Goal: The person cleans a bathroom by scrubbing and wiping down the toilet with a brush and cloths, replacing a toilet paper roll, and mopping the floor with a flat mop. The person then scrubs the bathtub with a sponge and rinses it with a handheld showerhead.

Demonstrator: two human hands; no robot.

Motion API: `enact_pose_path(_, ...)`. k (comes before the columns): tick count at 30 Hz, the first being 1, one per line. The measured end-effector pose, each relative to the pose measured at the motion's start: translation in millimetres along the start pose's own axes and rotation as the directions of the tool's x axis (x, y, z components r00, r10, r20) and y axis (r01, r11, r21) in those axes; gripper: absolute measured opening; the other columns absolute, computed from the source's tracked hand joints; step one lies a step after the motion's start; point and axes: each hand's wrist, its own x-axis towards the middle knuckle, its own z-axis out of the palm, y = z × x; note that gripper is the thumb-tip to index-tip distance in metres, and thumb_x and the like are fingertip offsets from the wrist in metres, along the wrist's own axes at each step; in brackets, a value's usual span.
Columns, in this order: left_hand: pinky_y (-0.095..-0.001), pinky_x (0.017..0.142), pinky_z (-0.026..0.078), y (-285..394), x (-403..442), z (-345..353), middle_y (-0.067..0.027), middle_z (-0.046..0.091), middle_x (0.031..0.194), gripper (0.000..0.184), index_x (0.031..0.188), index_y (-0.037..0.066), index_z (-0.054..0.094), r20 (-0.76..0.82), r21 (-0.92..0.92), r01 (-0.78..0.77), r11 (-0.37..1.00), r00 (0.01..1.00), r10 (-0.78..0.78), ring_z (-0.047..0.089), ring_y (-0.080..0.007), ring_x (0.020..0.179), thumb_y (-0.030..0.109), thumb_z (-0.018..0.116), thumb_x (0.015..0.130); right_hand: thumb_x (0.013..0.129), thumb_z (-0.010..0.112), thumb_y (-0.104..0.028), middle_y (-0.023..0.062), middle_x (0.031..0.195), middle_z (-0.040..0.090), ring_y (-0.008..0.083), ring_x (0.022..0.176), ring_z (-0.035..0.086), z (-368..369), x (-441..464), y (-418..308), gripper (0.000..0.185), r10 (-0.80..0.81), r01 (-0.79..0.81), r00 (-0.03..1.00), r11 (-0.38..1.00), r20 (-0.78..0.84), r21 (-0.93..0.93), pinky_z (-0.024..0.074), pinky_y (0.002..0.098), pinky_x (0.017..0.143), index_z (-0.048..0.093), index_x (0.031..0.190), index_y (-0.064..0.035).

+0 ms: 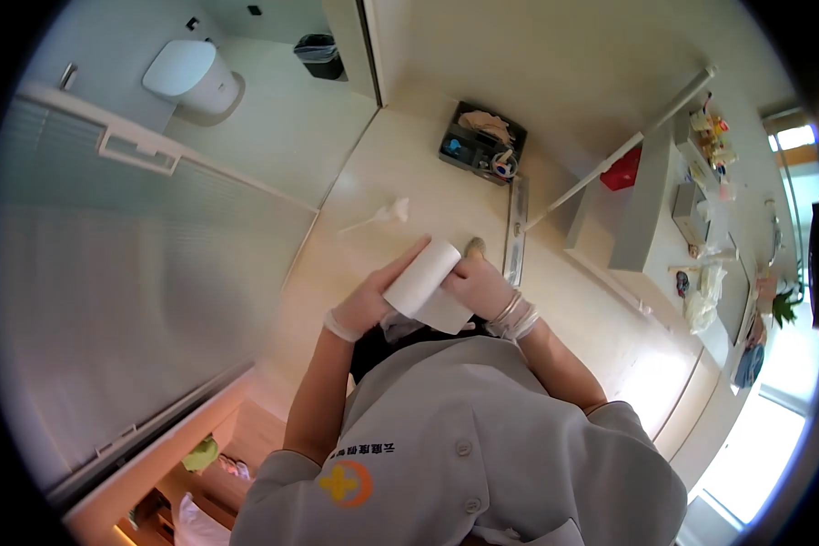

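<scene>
A white paper roll (422,277) is held in front of my grey shirt, between both hands. My gloved left hand (364,298) is closed round its left end. My gloved right hand (480,289) pinches the right side, where a loose sheet (446,313) hangs down from the roll. Thin see-through gloves end in bunched cuffs at both wrists. A greyish crumpled thing (399,326) shows under the roll near my left hand; its kind is unclear. Beyond my hands, a white long-handled brush-like thing (387,215) lies on the floor.
A dark caddy (482,141) with cloths and supplies stands on the floor ahead. At left are a sliding glass door (155,273), a toilet (191,75) and a black bin (318,56). A counter (646,214) with a tissue box (690,214) and bottles runs along the right.
</scene>
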Motion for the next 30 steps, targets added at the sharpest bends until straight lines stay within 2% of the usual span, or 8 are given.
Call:
enact_pose_path(3, -0.0282, 0.101, 0.035, -16, -1, -6, -0.0114, 0.051, 0.131, 0.056, 0.135, -0.001, 0.042, -0.177, -0.376, -0.03, 0.926, 0.983, -0.04, 0.047, -0.0154, 0.119, 0.003, 0.061, 0.083, 0.087, 0.058, -0.031, 0.01, 0.063, 0.058, 0.0174, 0.061, 0.056, -34, 3, -21, 0.032, 0.045, -0.085, 0.977, 0.978, 0.207, 0.19, 0.0439, 0.0318, 0.058, 0.064, 0.084, 0.0006)
enact_pose_path(8, -0.0274, 0.091, 0.045, -22, 15, -35, -0.0107, 0.064, 0.111, 0.033, 0.115, -0.004, 0.06, -0.176, -0.106, -0.026, 0.994, 0.984, 0.007, 0.059, -0.0142, 0.102, 0.004, 0.06, 0.083, 0.085, 0.066, -0.03, -0.0032, 0.064, 0.05, 0.0053, 0.06, 0.044, -90, -9, -52, 0.032, -0.064, -0.228, 0.75, 0.91, 0.658, 0.347, 0.0362, 0.0229, 0.052, 0.065, 0.087, 0.0018)
enact_pose_path(10, -0.0272, 0.085, 0.047, -19, 23, -36, -0.0087, 0.066, 0.107, 0.03, 0.108, -0.001, 0.065, 0.095, -0.128, 0.199, 0.972, 0.978, -0.188, 0.06, -0.0127, 0.095, 0.005, 0.062, 0.079, 0.083, 0.068, -0.025, -0.0028, 0.071, 0.055, 0.0055, 0.066, 0.049, -105, -10, -67, 0.027, 0.005, -0.25, 0.723, 0.934, 0.691, 0.254, 0.0406, 0.023, 0.057, 0.067, 0.094, 0.0007)
enact_pose_path(17, -0.0269, 0.077, 0.048, -40, 33, -1, -0.0078, 0.068, 0.096, 0.03, 0.102, 0.003, 0.068, 0.285, 0.17, -0.12, 0.978, 0.956, 0.068, 0.063, -0.0149, 0.084, 0.011, 0.065, 0.072, 0.088, 0.059, -0.011, 0.0051, 0.096, 0.066, 0.0127, 0.089, 0.061, -147, 25, -87, 0.027, -0.231, 0.168, 0.973, 0.677, -0.01, 0.717, 0.0479, 0.0263, 0.081, 0.06, 0.112, 0.0023)
enact_pose_path(20, -0.0275, 0.078, 0.049, -4, 24, 6, -0.0119, 0.069, 0.093, 0.031, 0.102, 0.0, 0.068, 0.511, -0.264, 0.213, 0.941, 0.858, -0.05, 0.065, -0.0189, 0.084, 0.012, 0.065, 0.074, 0.088, 0.053, -0.007, 0.004, 0.09, 0.067, 0.0097, 0.077, 0.059, -173, 49, -53, 0.021, -0.14, 0.273, 0.922, 0.897, -0.361, 0.348, 0.0478, 0.0234, 0.07, 0.062, 0.105, 0.0027)
enact_pose_path(24, -0.0284, 0.07, 0.052, 13, 5, 6, -0.0179, 0.068, 0.088, 0.027, 0.094, -0.003, 0.069, 0.468, -0.378, 0.285, 0.881, 0.88, -0.084, 0.066, -0.0221, 0.076, 0.015, 0.062, 0.076, 0.087, 0.049, -0.004, 0.0092, 0.082, 0.067, 0.0171, 0.066, 0.061, -183, 76, 3, 0.018, -0.195, 0.254, 0.71, 0.967, -0.677, -0.012, 0.0472, 0.0266, 0.056, 0.062, 0.099, -0.0036)
enact_pose_path(28, -0.0405, 0.089, 0.045, 9, -1, -16, -0.0239, 0.062, 0.109, 0.021, 0.092, 0.0, 0.07, 0.262, -0.305, -0.059, 0.951, 0.954, 0.143, 0.06, -0.0336, 0.102, 0.012, 0.064, 0.075, 0.081, 0.05, -0.008, 0.0199, 0.079, 0.061, 0.0355, 0.079, 0.061, -110, 46, 7, 0.007, -0.416, 0.459, 0.886, 0.734, 0.204, -0.501, 0.0475, 0.0421, 0.064, 0.056, 0.084, -0.0038)
enact_pose_path(30, -0.0387, 0.094, 0.042, 2, -2, -36, -0.0225, 0.058, 0.118, 0.02, 0.091, 0.001, 0.07, 0.045, -0.328, -0.145, 0.934, 0.985, 0.169, 0.056, -0.0301, 0.108, 0.012, 0.064, 0.075, 0.088, 0.052, -0.014, 0.013, 0.078, 0.063, 0.0287, 0.069, 0.058, -70, 32, -11, 0.015, -0.133, 0.491, 0.815, 0.675, 0.564, -0.551, 0.0468, 0.0318, 0.064, 0.064, 0.095, -0.0087)
